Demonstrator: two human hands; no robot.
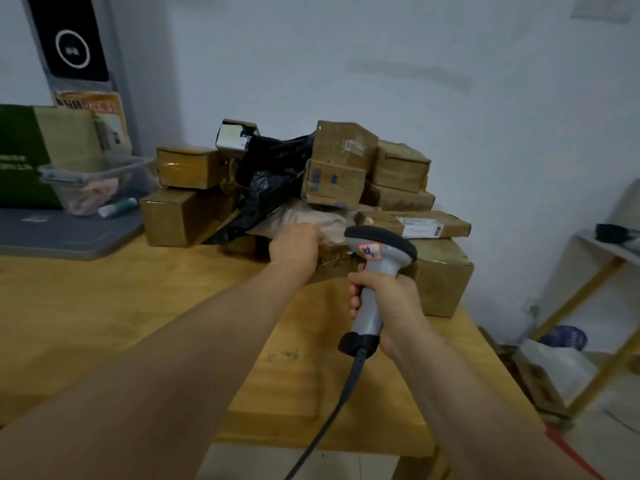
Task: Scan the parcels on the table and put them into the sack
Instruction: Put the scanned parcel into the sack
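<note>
At the centre of the frame, the left hand [295,249] reaches to the foot of a heap of parcels, its fingers curled onto the near edge of a pale soft parcel [311,218]; the fingertips are hidden behind the knuckles. Just right of it, the right hand [386,301] is wrapped tight round the handle of a grey barcode scanner [379,252], whose dark-rimmed head points at the heap and whose cable [329,410] runs down to the lower edge. The pale parcel lies under a small cardboard box [334,183] and a crumpled black plastic bag [268,178], and on top of a large cardboard box [445,278]. A flat labelled parcel [415,225] lies right of the scanner's head. All of it sits on a wooden table [104,306]. At upper left stands a clear plastic tub [97,174] on a grey tray [62,235].
</note>
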